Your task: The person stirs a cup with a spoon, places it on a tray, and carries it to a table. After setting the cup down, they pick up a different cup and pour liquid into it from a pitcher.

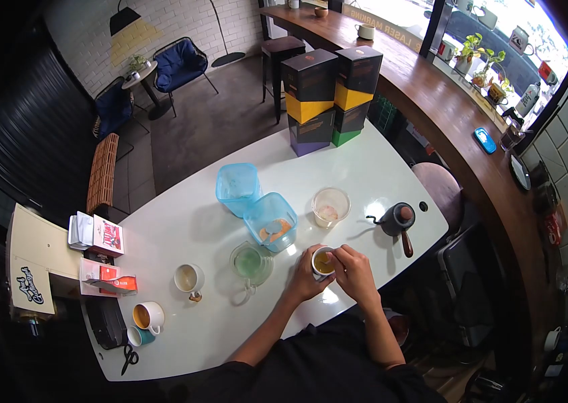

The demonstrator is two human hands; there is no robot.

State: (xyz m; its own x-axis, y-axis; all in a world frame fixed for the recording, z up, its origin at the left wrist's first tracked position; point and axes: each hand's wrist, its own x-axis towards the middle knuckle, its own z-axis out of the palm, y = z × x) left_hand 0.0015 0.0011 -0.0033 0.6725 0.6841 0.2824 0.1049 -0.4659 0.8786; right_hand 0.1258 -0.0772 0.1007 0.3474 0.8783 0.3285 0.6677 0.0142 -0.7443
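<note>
Both hands meet at a small white cup (323,262) on the near edge of a glossy white table (378,168). The left hand (305,281) wraps the cup's side with curled fingers, gripping it. The right hand (354,272) sits at the cup's 3 o'clock, fingertips pinched at the rim; whether they hold anything small cannot be told. The cup contains a yellowish liquid.

Taking the cup as centre: a glass pitcher (251,263) with greenish contents stands near at 9 o'clock. An open blue plastic container (270,221) sits at 10 o'clock, a second blue container (237,188) beyond it. A clear round tub (330,205) stands at 12 o'clock. A dark gooseneck kettle (397,220) stands at 2 o'clock, spout towards the tub.

Further at 9 o'clock is a white bowl-shaped cup (188,277); at 8 o'clock a white mug (149,316), touching a teal mug (139,335), and scissors (129,358) at the table's corner. Four stacked dark boxes (332,94), banded yellow, purple and green, occupy the far end at 12 o'clock.

The room: a wooden bar counter (431,107) runs along the window side, a grey floor holds blue chairs (176,64) and a bar stool (282,47), and the far wall is white brick.
</note>
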